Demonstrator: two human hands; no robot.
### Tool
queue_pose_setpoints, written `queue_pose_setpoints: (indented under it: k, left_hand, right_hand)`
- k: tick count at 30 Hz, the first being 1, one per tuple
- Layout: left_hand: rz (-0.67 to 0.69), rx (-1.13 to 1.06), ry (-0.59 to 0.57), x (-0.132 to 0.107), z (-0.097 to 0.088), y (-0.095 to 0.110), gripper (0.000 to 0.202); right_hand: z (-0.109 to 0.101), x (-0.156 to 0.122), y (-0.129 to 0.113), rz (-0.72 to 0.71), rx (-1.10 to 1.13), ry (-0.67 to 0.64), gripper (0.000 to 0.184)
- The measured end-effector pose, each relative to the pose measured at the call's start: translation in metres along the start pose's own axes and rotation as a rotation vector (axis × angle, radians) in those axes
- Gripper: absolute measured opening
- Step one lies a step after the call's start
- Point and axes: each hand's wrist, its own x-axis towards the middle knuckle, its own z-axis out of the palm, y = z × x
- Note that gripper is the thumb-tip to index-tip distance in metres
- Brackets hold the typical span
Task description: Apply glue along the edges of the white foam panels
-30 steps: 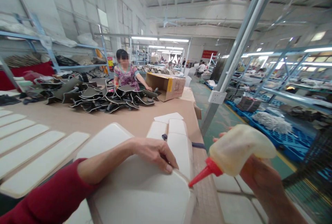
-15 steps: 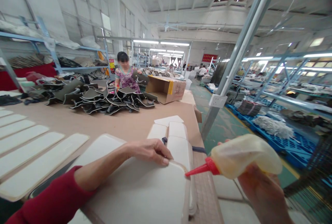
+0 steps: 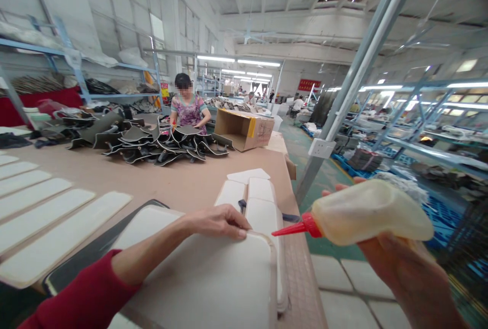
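A large white foam panel (image 3: pixel 213 278) lies on the brown table (image 3: pixel 171 181) in front of me. My left hand (image 3: pixel 219 220), in a red sleeve, presses down on the panel's far edge with curled fingers. My right hand (image 3: pixel 412 278) grips a squeezable glue bottle (image 3: pixel 369 212) with a red nozzle. The nozzle tip hangs in the air just above the panel's right far corner, not touching it. More white foam pieces (image 3: pixel 261 202) lie stacked just beyond the panel.
White foam strips (image 3: pixel 57 217) lie in rows at the left. A heap of dark curved pieces (image 3: pixel 152 141) and an open cardboard box (image 3: pixel 244 128) sit farther back, where another person (image 3: pixel 188 108) works. A slanted metal post (image 3: pixel 343 100) and blue shelving stand at the right.
The glue bottle has risen and levelled out, its nozzle lifting off the panel's edge. My left hand has shifted slightly along the far edge of the panel.
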Motion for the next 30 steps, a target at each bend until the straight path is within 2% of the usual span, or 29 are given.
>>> queue_pose_setpoints:
  k: [5, 10, 18, 23, 30]
  left_hand:
    - [0.009, 0.002, 0.015, -0.005, -0.002, -0.003, 0.042]
    - [0.010, 0.010, 0.024, -0.007, -0.005, -0.002, 0.041]
    - [-0.003, 0.027, 0.000, -0.009, -0.005, 0.004, 0.035]
    - [-0.001, 0.030, -0.013, -0.010, -0.007, 0.007, 0.036]
    - [0.016, 0.006, -0.021, -0.011, -0.007, 0.008, 0.041]
  right_hand:
    - [-0.019, 0.009, 0.021, -0.012, 0.023, 0.021, 0.068]
    - [-0.033, 0.013, 0.037, 0.042, 0.006, -0.072, 0.061]
    - [-0.031, 0.021, 0.042, 0.035, 0.025, -0.125, 0.058]
    - [-0.025, 0.022, 0.042, 0.028, 0.035, -0.095, 0.062]
    - [-0.041, 0.025, 0.046, 0.058, 0.027, -0.216, 0.055]
